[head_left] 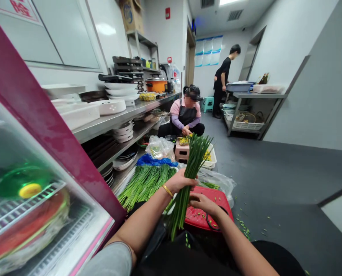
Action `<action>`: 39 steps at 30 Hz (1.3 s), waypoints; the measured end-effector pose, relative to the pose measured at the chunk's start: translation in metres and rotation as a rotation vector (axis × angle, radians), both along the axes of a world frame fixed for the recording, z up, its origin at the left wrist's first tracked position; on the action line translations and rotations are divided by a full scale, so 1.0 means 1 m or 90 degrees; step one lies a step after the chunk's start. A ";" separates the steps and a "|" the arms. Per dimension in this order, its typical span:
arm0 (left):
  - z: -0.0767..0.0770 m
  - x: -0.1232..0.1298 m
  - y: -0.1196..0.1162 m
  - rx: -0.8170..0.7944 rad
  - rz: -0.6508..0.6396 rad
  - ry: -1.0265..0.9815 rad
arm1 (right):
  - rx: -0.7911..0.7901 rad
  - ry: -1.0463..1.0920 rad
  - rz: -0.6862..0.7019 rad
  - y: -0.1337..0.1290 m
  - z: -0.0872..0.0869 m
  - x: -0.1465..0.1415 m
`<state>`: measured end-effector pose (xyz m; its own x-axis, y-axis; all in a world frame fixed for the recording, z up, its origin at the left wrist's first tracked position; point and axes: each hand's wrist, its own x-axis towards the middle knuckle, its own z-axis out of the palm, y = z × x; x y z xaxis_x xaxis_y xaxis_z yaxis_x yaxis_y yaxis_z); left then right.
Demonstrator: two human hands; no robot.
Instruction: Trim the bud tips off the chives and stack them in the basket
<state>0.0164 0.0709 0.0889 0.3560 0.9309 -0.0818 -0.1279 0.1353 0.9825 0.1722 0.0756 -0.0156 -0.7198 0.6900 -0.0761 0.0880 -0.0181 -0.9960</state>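
My left hand (182, 182) is wrapped round a thick bunch of chives (198, 157), holding it nearly upright, tips up and slightly tilted to the right. The stalk ends hang down over my dark apron. My right hand (201, 201) is just to the right of the lower stalks, its fingers loosely stretched toward them; whether they touch is unclear. Below it is a red cutting board (222, 199) with small green scraps on it. More chives (150, 180) lie in a white basket to the left.
A fridge with a purple frame (81, 145) stands close on my left. Beyond it runs a steel shelf (125, 117) with dishes. A co-worker (185, 117) squats ahead beside a pink stool (182, 151); another person (223, 78) stands farther back. Green scraps (242, 228) dot the floor.
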 end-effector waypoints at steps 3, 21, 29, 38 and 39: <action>-0.009 -0.004 0.004 0.000 0.028 0.021 | -0.009 -0.031 -0.149 0.004 0.011 0.025; -0.039 -0.101 0.080 0.228 0.554 0.019 | 0.103 -0.189 -0.191 -0.007 -0.030 0.059; -0.067 -0.032 0.064 0.062 0.191 0.180 | 0.706 -0.084 -0.477 0.021 0.090 0.037; -0.062 0.018 0.057 -0.041 -0.009 0.246 | 0.664 -0.263 -0.490 0.079 0.088 0.059; -0.061 0.019 0.057 -0.048 -0.025 0.242 | 0.630 -0.253 -0.480 0.081 0.083 0.063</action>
